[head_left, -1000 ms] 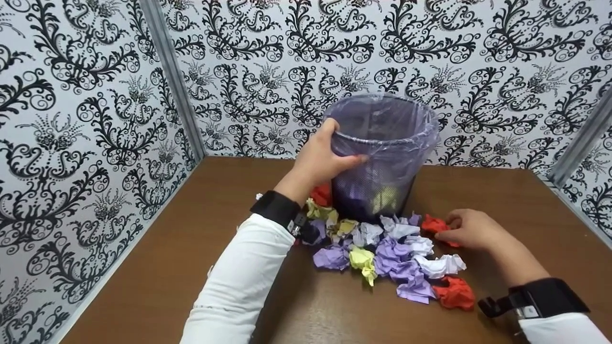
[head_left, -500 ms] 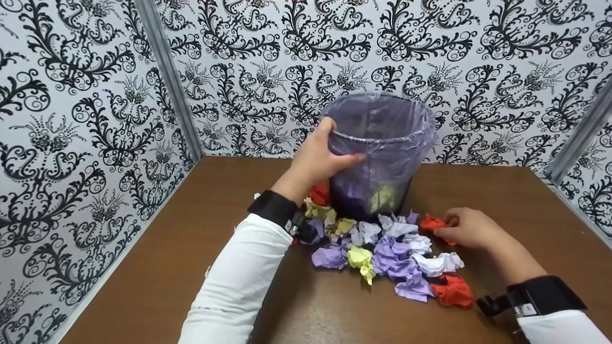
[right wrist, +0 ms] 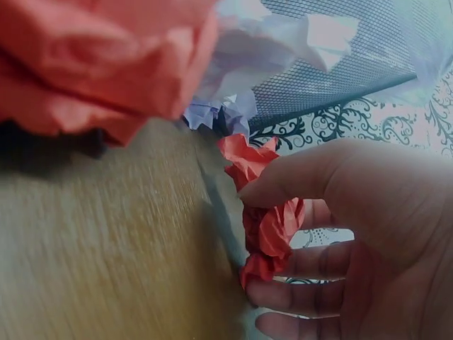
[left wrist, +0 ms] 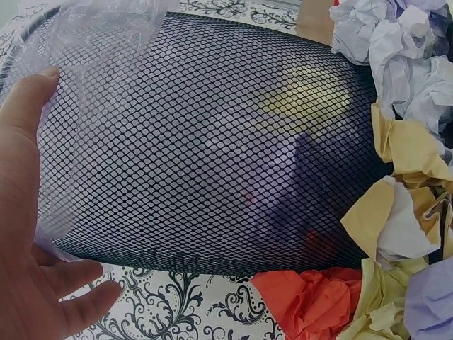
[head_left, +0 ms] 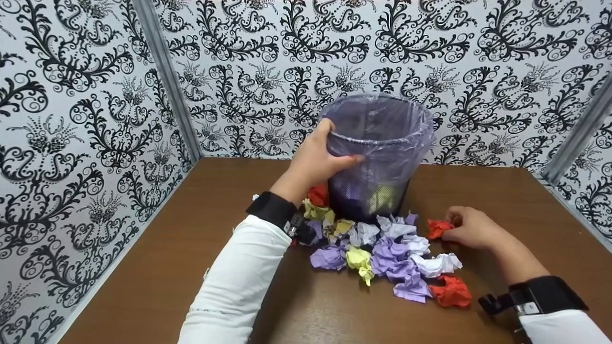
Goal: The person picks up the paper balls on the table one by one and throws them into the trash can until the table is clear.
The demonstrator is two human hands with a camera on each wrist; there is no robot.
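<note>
Right wrist view shows a red crumpled paper ball (right wrist: 272, 234) pinched between the thumb and fingers of the right hand (right wrist: 375, 219), its long axis running across the fingers. Seen from the head, this ball is at the right of the crumpled paper heap (head_left: 389, 253), rightward and in front of the mesh wastebasket (head_left: 346, 181); whether it touches the worktop (head_left: 487, 191) is unclear. Of the 2 hands, the right is far nearer; the left hand (head_left: 313, 157) grips the wastebasket's side.
</note>
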